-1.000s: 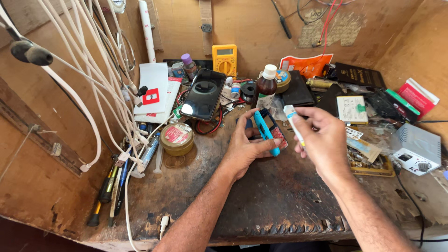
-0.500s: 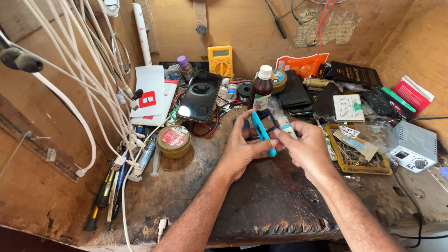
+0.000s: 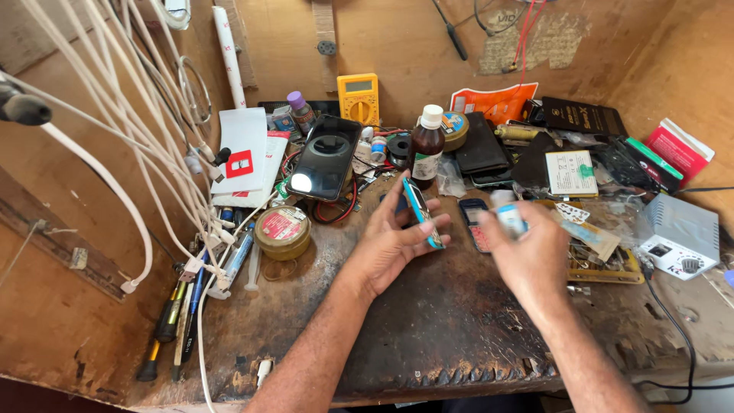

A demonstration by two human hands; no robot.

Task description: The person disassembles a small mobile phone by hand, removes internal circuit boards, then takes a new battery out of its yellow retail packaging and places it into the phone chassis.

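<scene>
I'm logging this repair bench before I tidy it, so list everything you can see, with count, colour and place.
Small device with blue edge: one, in the left hand, bench middle.
Small white item: one, blurred, in the right hand.
Keypad phone: one, dark, flat on the bench between the hands.
Smartphone: one, black, leaning left of the bottle.
Bottle: one, brown with white cap, behind the hands.
Multimeter: one, yellow, against the back wall.
Round tin: one, brass-coloured, left of the hands.
Cables: many, white, hanging at left.
Grey box: one, far right.
Workbench: one, dark, scorched.
Left hand: holding the device.
Right hand: holding the white item.
</scene>
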